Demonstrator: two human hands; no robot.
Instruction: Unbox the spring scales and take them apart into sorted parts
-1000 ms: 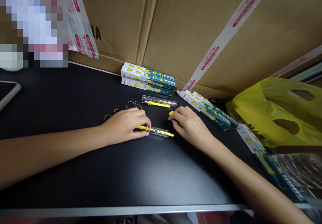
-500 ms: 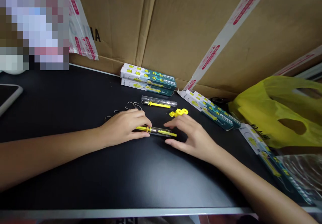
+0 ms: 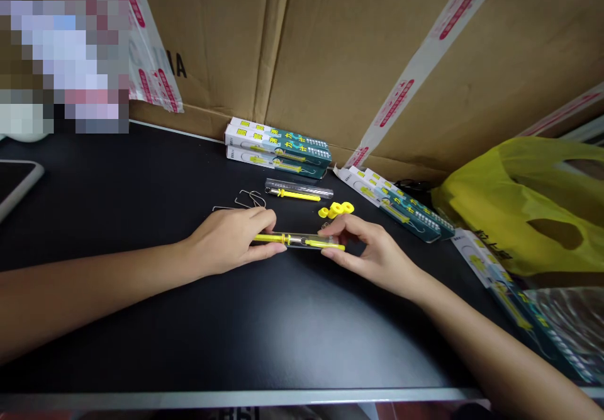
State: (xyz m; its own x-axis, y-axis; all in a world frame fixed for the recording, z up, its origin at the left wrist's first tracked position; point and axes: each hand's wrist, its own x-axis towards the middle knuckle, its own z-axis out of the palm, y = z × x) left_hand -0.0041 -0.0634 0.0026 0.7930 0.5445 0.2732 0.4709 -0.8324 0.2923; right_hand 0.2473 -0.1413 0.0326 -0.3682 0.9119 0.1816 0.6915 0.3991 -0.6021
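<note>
A clear tube (image 3: 298,241) with a yellow rod and a metal part inside lies level between my hands. My left hand (image 3: 236,237) grips its left end between thumb and fingers. The thumb and index finger of my right hand (image 3: 368,250) close on the right end, where the yellow rod sticks out. Behind the tube lie a second clear tube (image 3: 306,188) and a yellow rod with a metal end (image 3: 299,195). Several yellow caps (image 3: 336,210) sit above my right hand. Bent wire hooks (image 3: 250,198) lie just beyond my left hand.
Printed boxes are stacked (image 3: 278,149) against the large cardboard (image 3: 353,48). More boxes (image 3: 396,206) lie at the right, beside a yellow plastic bag (image 3: 509,193). A phone (image 3: 19,181) rests at the left edge of the black table (image 3: 264,338).
My right hand has closed on the tube's right end; before, its fingers were apart around it. The tube has shifted slightly right and is more level.
</note>
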